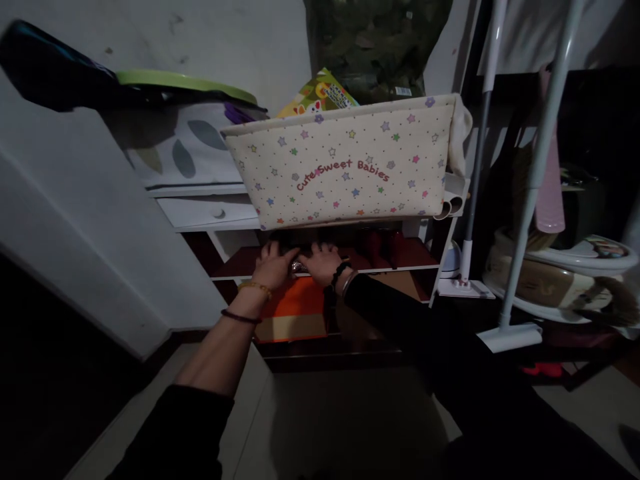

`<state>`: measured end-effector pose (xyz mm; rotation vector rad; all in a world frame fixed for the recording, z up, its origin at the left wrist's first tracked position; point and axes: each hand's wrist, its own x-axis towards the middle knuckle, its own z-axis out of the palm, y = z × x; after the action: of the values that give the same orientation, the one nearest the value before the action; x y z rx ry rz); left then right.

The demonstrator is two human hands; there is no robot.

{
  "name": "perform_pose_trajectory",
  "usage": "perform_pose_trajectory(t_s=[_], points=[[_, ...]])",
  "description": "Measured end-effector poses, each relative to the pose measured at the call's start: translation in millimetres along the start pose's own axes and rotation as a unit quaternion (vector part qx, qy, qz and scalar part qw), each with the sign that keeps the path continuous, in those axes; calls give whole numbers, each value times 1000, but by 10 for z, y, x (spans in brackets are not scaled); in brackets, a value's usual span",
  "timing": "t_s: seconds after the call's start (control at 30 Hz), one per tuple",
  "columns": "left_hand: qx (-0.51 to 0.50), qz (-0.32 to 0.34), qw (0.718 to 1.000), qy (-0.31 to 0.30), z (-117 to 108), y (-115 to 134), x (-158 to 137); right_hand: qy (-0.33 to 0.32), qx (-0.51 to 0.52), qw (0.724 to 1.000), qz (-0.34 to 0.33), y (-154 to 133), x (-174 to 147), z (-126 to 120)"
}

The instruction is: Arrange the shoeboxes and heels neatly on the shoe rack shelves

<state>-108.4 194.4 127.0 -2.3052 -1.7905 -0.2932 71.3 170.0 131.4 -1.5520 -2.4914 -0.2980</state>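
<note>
Both my hands reach side by side onto the dark red shelf [420,252] of a low white rack. My left hand [273,265] bends its fingers over something dark at the shelf's front edge, thumb pointing right. Close beside it, my right hand [323,263] curls its fingers over the same spot. Between the two shows a small glittering silvery piece [299,265]; what it belongs to is hidden by the hands and the dark. Just below my hands lies an orange box [295,300] on the lower level. Red glossy shoes [373,248] appear to stand farther right on the shelf.
Overhanging the shelf is a cream fabric bin [345,167] with printed stars. A white drawer [210,212] lies left of it. A flat mop [465,283] and a pale-handled roller mop [515,333] lean at the right. A brown cardboard box [400,285] sits lower right.
</note>
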Motion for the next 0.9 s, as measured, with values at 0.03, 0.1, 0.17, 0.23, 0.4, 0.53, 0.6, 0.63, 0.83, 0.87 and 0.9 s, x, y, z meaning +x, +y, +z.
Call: perform_pose_trajectory(t_s=[0.03, 0.1, 0.17, 0.23, 0.4, 0.53, 0.6, 0.63, 0.83, 0.87, 0.9], points=[[11, -7, 999, -32, -38, 48, 41, -16, 4, 1000, 10, -2, 35, -15], [24, -14, 997, -72, -78, 104, 91, -36, 12, 999, 20, 2, 61, -28], [29, -10, 996, -80, -83, 111, 101, -38, 15, 999, 24, 24, 48, -25], [27, -6, 997, -77, -78, 85, 87, -39, 24, 999, 25, 75, 19, -29], [-4, 19, 999, -50, -119, -116, 84, -19, 122, 991, 42, 289, -37, -154], [-121, 42, 991, 50, -190, -439, 158, 23, 167, 984, 66, 422, -20, -294], [-189, 40, 978, 83, -213, -608, 183, 45, 182, 979, 85, 436, -9, -319], [-219, 39, 971, 91, -215, -679, 188, 55, 188, 976, 95, 429, -9, -314], [-381, 38, 917, 117, -61, -750, 146, 137, 254, 941, 174, 293, -66, -96], [-393, 34, 911, 120, -18, -708, 133, 156, 272, 932, 182, 270, -73, -57], [-400, 28, 908, 125, 23, -658, 119, 173, 286, 924, 184, 250, -77, -25]])
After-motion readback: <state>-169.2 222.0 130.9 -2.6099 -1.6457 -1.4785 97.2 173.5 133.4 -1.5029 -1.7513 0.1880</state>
